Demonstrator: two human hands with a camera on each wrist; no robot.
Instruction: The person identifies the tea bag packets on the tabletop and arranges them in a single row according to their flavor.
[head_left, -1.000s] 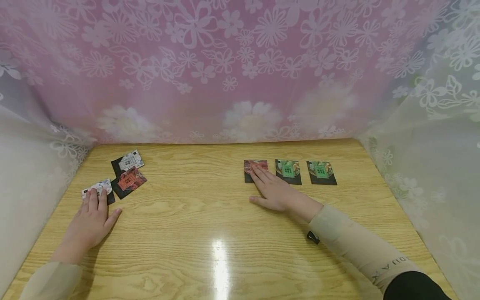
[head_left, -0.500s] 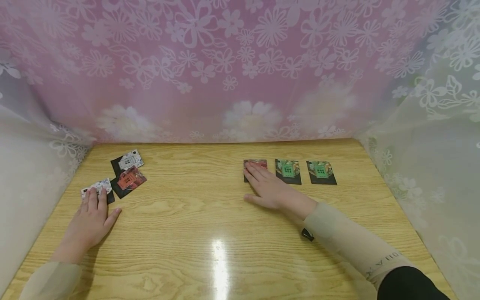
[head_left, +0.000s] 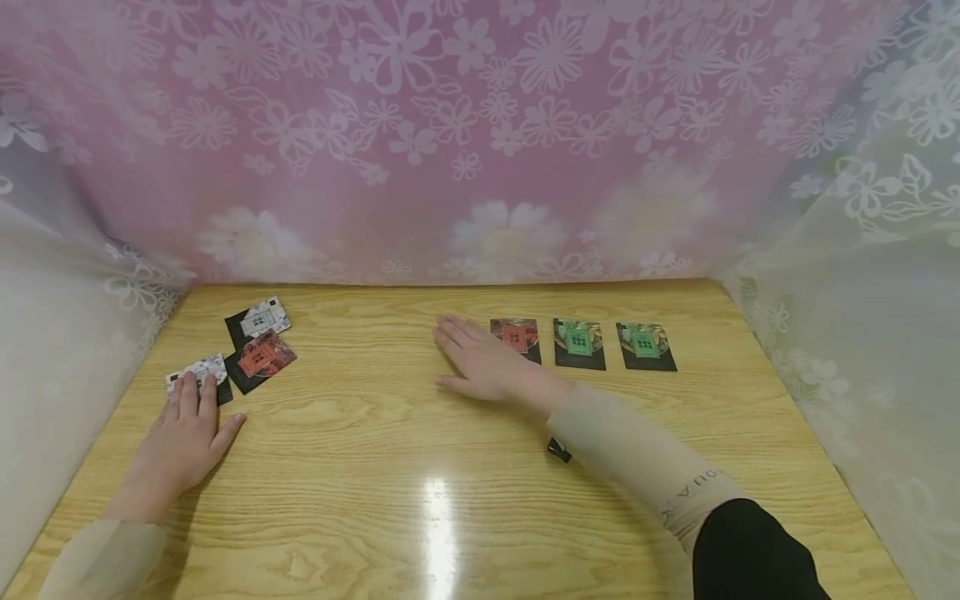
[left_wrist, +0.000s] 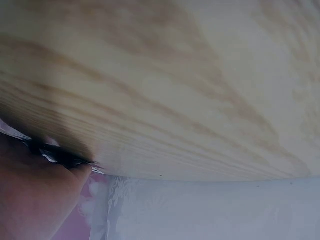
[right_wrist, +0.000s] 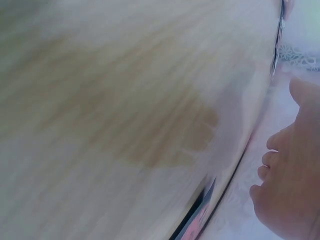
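My left hand (head_left: 180,437) rests with straight fingers on a white floral packet (head_left: 213,367) with a black lower part, at the table's left. Beside it lies a red packet (head_left: 264,357), overlapping another white packet (head_left: 264,318) behind. My right hand (head_left: 480,362), fingers straight and nothing gripped, is over the bare wood just left of another red packet (head_left: 516,335), whose lower left the hand partly hides. Two green packets (head_left: 579,340) continue that row to the right. In the right wrist view, the right hand (right_wrist: 295,170) appears raised off the wood, near a packet edge (right_wrist: 197,215).
The wooden table (head_left: 360,467) ends at a pink floral curtain (head_left: 480,167) at the back. Whitish sheets (head_left: 862,333) hang along both sides. A small black part (head_left: 558,450) shows by the right sleeve (head_left: 637,458).
My right hand has moved left off the right-hand red packet, which now shows more fully in its place. The left hand has stayed on the white packet.
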